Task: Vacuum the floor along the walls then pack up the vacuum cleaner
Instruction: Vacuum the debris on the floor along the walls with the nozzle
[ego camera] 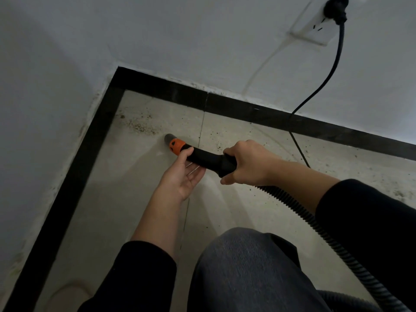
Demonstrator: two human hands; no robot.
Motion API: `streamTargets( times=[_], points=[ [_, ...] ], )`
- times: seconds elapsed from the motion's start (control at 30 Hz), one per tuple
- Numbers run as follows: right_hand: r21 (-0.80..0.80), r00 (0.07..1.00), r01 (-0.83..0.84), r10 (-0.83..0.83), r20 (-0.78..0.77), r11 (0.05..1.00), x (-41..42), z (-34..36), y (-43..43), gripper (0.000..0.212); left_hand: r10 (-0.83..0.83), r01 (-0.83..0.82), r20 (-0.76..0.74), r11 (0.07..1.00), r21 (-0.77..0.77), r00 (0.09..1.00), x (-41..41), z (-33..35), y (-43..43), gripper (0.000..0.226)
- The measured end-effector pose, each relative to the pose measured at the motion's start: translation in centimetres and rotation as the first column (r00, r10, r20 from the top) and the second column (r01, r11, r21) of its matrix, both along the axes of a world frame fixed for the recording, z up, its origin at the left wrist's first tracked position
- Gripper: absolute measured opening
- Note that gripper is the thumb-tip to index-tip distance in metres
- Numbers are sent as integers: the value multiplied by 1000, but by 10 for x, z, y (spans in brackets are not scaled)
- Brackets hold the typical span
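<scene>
Most of the job looks to be ahead of me. My right grip (242, 163) is wrapped round the thick rear end of the nozzle (202, 157), where the ribbed hose (315, 221) joins it. My left grip (182, 174) cradles the black tube from below, palm up, thumb laid over the top just behind the orange collar (177, 147). The grey tip (168, 138) is down at the floor (126, 188), pointing into the corner where the two runs of black skirting (157, 86) meet.

Just beyond the tip lies a scatter of dark grit (140, 128), and more specks sit along the far wall to the right, so I judge this corner only half cleaned. The tile nearer my knee looks cleaner.

Packing up has not begun: the power cord (324, 82) hangs from the wall socket (315, 32), plugged in, and trails down onto the floor. I cannot make out the vacuum's body.
</scene>
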State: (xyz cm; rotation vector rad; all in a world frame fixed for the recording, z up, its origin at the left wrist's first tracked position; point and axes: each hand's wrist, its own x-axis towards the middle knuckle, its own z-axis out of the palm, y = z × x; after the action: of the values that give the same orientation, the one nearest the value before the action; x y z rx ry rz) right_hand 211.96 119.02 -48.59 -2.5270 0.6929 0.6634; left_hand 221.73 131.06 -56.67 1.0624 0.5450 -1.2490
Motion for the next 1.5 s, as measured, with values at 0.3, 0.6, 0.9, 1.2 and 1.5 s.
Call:
streamTargets(
  times=[0.3,0.6,0.9,1.2,1.5],
  points=[
    [-1,999,-42,42,17,999,23,-5,13,29,51,-51,22,999,7,998,19,-2,15,39],
    [-3,997,-76,76,27,997,46,-12,23,31,108,-109,56,994,12,993,37,-6,27,44],
    [2,995,-98,98,34,995,66,-12,30,31,160,-163,76,986,34,984,51,-9,32,41],
    [-3,988,-144,143,65,990,92,-18,40,34,257,-266,86,957,117,963,68,-17,40,48],
    [10,989,-130,128,79,992,105,-22,46,32,286,-299,107,946,129,952,80,-20,46,43]
  ],
)
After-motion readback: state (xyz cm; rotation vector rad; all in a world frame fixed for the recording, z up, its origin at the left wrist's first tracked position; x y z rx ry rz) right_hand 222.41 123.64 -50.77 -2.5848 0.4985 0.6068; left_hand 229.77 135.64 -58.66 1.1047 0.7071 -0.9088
